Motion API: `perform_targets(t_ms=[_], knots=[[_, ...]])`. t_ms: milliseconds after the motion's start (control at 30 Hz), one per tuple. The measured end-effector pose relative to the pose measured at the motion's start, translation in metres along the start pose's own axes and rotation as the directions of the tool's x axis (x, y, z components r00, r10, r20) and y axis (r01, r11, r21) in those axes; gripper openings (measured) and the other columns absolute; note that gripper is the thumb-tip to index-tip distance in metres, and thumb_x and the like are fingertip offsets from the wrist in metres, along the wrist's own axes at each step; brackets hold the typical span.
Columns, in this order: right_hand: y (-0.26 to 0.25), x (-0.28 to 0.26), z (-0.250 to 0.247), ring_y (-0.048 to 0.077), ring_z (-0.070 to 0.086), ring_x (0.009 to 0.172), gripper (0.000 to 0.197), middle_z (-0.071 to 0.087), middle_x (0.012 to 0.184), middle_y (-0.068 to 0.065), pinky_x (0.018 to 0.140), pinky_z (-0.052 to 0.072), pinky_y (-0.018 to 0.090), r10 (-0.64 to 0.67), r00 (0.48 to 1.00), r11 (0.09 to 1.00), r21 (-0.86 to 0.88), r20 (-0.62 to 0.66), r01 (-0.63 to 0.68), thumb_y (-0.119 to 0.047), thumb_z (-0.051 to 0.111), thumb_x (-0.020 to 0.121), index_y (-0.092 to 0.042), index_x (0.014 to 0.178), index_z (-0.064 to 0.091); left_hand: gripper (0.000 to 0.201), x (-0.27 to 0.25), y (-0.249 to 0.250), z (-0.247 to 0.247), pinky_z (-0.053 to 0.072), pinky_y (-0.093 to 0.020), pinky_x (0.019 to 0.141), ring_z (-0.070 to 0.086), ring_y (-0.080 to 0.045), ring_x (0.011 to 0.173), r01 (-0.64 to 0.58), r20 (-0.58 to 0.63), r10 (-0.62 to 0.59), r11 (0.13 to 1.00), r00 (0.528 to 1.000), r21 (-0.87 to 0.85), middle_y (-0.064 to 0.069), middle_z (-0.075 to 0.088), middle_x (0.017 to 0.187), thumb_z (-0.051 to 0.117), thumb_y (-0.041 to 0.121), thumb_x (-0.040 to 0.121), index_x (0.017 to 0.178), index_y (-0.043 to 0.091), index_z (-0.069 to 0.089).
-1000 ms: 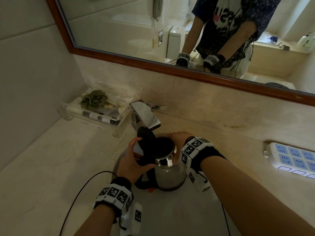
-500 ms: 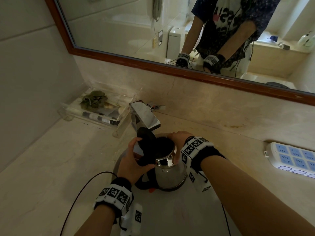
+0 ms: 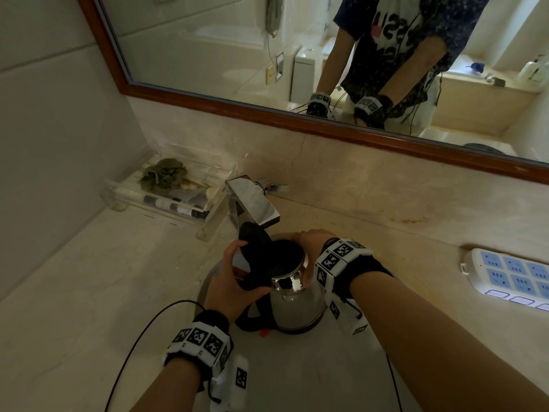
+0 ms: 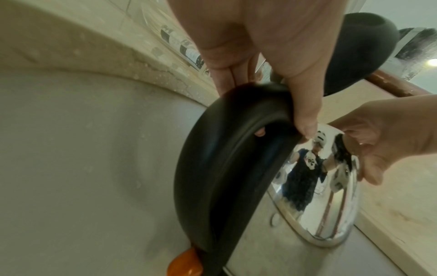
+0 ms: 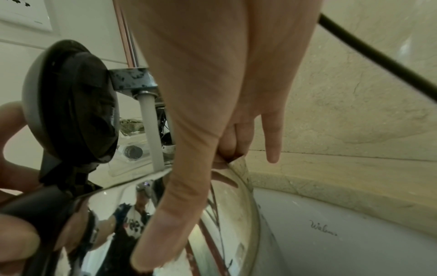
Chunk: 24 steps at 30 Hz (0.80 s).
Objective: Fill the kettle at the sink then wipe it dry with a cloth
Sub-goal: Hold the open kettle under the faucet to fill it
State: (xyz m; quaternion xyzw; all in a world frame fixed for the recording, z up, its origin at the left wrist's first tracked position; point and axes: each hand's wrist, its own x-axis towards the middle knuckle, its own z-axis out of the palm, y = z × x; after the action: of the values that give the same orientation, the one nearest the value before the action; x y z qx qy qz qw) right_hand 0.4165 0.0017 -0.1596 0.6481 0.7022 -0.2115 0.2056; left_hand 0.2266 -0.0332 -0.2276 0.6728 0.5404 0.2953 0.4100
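Observation:
A steel kettle (image 3: 297, 304) stands upright in the sink basin (image 3: 297, 370) under the chrome faucet (image 3: 252, 200). Its black lid (image 3: 255, 245) is tipped open. In the right wrist view a stream of water (image 5: 151, 130) runs from the faucet (image 5: 132, 78) down into the kettle (image 5: 165, 214). My left hand (image 3: 228, 283) grips the black handle (image 4: 224, 168), thumb across its top. My right hand (image 3: 312, 236) holds the far side of the kettle's body near the rim, thumb pressed on the steel (image 5: 165, 214). No cloth is in view.
A clear tray (image 3: 166, 188) with bottles and a green tuft sits on the counter at the back left. A white and blue power strip (image 3: 511, 275) lies at the right. A black cable (image 3: 139, 337) loops over the counter by my left wrist. The mirror frame (image 3: 267, 111) runs above.

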Motion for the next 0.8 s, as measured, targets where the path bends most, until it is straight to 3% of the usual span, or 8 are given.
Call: perform_targets(t_ms=[233,467,700,800], knots=[[-0.0006,-0.0003,-0.0013,0.030,0.056,0.121,0.050,0.056,0.134,0.014,0.100,0.046,0.036,0.007,1.000,1.000,0.009,0.012,-0.007,-0.024,0.057,0.092,-0.008,0.138,0.047,0.090,-0.0004,-0.0008,0.0004,0.044,-0.011,0.062,0.060,-0.017,0.082,0.004,0.001,-0.004,1.000,1.000,-0.008,-0.010,0.064,0.105,0.083,0.018,0.062,0.117,0.050,0.018],[0.0003,-0.0037,0.0000,0.030,0.058,0.119,0.052,0.058,0.131,0.014,0.097,0.047,0.036,-0.001,1.000,1.000,0.013,-0.012,0.001,-0.025,0.060,0.090,-0.009,0.137,0.048,0.092,0.0000,-0.0012,0.0014,0.043,-0.009,0.063,0.062,-0.021,0.091,-0.001,-0.002,0.001,1.000,1.000,0.010,-0.011,0.063,0.110,0.083,0.019,0.062,0.118,0.049,0.016],[0.0002,-0.0042,-0.0005,0.030,0.056,0.121,0.054,0.057,0.133,0.014,0.098,0.046,0.036,0.001,1.000,1.000,0.017,-0.006,-0.001,-0.024,0.061,0.090,-0.009,0.139,0.045,0.088,-0.0011,0.0007,0.0021,0.048,-0.022,0.071,0.062,-0.022,0.092,-0.006,-0.007,0.006,1.000,1.000,0.000,-0.010,0.062,0.110,0.084,0.019,0.061,0.112,0.053,0.020],[0.0001,-0.0048,-0.0008,0.029,0.055,0.122,0.054,0.056,0.134,0.014,0.099,0.045,0.035,0.000,1.000,1.000,0.012,-0.003,0.000,-0.023,0.060,0.091,-0.009,0.141,0.044,0.087,-0.0013,0.0006,0.0018,0.046,-0.017,0.067,0.059,-0.017,0.087,-0.011,-0.001,0.011,1.000,1.000,-0.010,-0.006,0.060,0.106,0.083,0.019,0.061,0.107,0.059,0.021]])
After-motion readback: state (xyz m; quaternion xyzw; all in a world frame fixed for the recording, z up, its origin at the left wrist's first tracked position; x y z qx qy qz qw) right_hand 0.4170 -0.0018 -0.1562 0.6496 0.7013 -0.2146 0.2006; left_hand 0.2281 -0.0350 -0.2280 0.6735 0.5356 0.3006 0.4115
